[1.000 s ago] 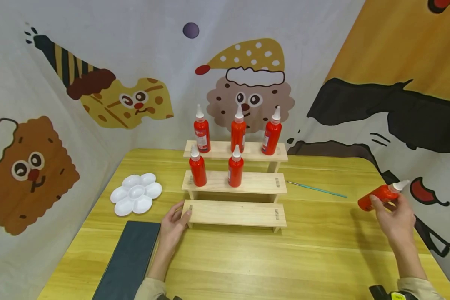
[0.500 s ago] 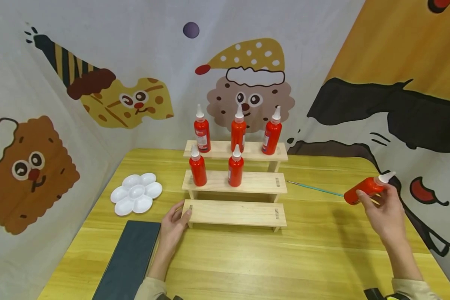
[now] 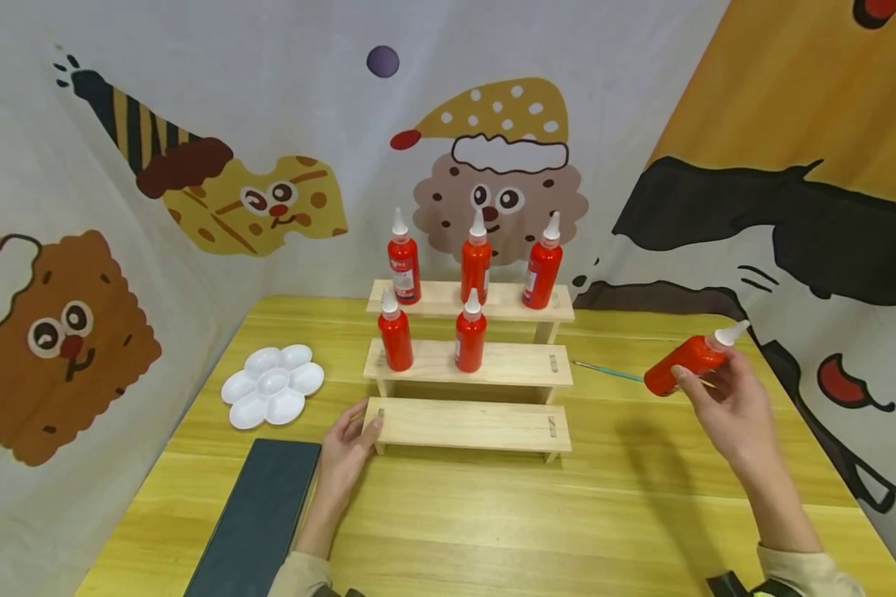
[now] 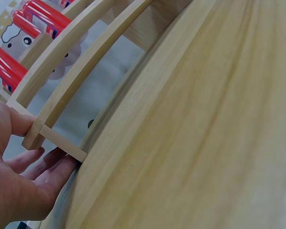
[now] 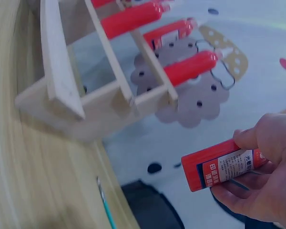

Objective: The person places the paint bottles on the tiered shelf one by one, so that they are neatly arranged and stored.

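My right hand (image 3: 733, 408) holds a red squeeze bottle (image 3: 683, 365) with a white pointed cap, tilted in the air right of a three-step wooden rack (image 3: 466, 424). In the right wrist view, thumb and fingers grip this bottle (image 5: 214, 167) around its label. At the rack's lowest step, my left hand (image 3: 346, 448) grips the left end, thumb on the board and fingers by the side support (image 4: 62, 143). Three similar red bottles (image 3: 474, 269) stand upright on the top step. Two more red bottles (image 3: 469, 342) stand at the left and middle of the second step.
A thin teal paintbrush (image 3: 606, 371) lies on the table right of the rack, partly hidden behind the held bottle. At left are a white flower-shaped palette (image 3: 272, 383) and a dark flat board (image 3: 257, 514). A cartoon-printed cloth (image 3: 291, 75) hangs behind the table.
My right hand has carried the tilted bottle leftward, closer to the rack and over the brush's right end. The left hand stays at the rack's lowest step.
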Demonstrator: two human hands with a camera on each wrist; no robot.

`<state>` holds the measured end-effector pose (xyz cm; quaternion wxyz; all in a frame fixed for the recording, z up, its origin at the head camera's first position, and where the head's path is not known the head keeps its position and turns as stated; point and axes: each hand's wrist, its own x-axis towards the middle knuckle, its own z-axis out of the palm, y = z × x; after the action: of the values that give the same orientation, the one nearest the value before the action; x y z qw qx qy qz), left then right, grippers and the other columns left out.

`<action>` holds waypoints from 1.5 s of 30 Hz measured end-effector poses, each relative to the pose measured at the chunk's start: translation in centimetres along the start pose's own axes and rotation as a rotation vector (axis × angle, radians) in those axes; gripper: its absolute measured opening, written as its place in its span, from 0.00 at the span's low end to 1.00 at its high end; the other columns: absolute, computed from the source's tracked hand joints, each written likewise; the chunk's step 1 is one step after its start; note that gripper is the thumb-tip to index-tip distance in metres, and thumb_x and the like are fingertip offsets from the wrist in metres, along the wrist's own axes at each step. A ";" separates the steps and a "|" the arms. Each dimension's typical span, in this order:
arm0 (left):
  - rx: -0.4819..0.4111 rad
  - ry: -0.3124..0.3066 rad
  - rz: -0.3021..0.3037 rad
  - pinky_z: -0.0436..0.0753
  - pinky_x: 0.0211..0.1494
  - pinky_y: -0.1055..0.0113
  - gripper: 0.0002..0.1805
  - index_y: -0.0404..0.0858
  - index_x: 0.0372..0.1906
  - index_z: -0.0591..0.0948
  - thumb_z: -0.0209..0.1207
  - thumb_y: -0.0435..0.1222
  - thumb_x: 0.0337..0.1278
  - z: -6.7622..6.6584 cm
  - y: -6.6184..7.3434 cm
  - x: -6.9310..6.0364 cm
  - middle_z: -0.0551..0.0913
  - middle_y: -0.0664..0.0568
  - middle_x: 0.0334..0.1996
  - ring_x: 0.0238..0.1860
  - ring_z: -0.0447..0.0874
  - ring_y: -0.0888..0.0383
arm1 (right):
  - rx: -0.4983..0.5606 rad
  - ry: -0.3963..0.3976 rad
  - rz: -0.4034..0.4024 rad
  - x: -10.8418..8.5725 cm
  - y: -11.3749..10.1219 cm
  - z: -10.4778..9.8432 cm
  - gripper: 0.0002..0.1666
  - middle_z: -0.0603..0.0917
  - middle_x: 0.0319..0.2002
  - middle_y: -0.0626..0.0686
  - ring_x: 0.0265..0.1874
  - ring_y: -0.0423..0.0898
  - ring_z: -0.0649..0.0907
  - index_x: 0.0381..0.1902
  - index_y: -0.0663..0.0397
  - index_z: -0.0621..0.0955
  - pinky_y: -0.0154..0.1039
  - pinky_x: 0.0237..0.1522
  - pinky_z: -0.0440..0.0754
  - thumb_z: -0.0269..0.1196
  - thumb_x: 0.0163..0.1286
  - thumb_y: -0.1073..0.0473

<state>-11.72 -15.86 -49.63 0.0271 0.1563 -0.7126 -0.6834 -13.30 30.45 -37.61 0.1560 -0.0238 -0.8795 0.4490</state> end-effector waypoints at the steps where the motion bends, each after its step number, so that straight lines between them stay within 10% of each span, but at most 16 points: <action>1: 0.000 0.001 0.002 0.81 0.46 0.78 0.30 0.33 0.71 0.72 0.64 0.36 0.67 0.0 -0.1 0.1 0.81 0.32 0.59 0.44 0.82 0.69 | 0.013 -0.009 -0.018 0.0 -0.4 0.2 0.35 0.77 0.55 0.40 0.46 0.20 0.75 0.73 0.62 0.64 0.12 0.46 0.73 0.63 0.74 0.57; 11: -0.010 0.001 0.011 0.81 0.46 0.77 0.28 0.34 0.70 0.74 0.63 0.33 0.67 0.0 -0.1 0.3 0.82 0.33 0.58 0.44 0.83 0.68 | 0.079 -0.073 -0.168 0.9 -3.3 3.1 0.31 0.76 0.48 0.29 0.46 0.23 0.78 0.69 0.63 0.70 0.15 0.47 0.75 0.66 0.71 0.64; 22: -0.006 0.006 0.001 0.81 0.46 0.78 0.29 0.33 0.71 0.72 0.63 0.35 0.68 -0.2 0.1 0.1 0.82 0.33 0.58 0.44 0.82 0.68 | 0.138 -0.190 -0.262 2.3 -5.2 6.8 0.29 0.83 0.54 0.64 0.46 0.24 0.79 0.67 0.61 0.73 0.17 0.49 0.76 0.67 0.69 0.67; 34: -0.028 0.015 0.101 0.81 0.44 0.76 0.29 0.32 0.67 0.76 0.67 0.39 0.63 0.2 -0.5 0.3 0.86 0.35 0.51 0.43 0.84 0.64 | 0.181 -0.301 -0.266 3.6 -5.6 10.1 0.27 0.85 0.53 0.64 0.50 0.48 0.84 0.66 0.61 0.74 0.22 0.50 0.79 0.66 0.70 0.65; 45: 0.017 0.009 -0.007 0.80 0.48 0.78 0.29 0.36 0.71 0.73 0.64 0.36 0.68 0.2 -0.4 0.5 0.80 0.32 0.60 0.50 0.83 0.60 | 0.214 -0.355 -0.281 3.9 -5.7 11.7 0.29 0.84 0.55 0.65 0.54 0.59 0.84 0.69 0.60 0.72 0.34 0.55 0.82 0.65 0.72 0.65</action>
<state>-12.15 -15.81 -50.07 0.0265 0.1618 -0.7179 -0.6766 -19.89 18.59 -38.46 0.0614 0.1945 -0.8351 0.5109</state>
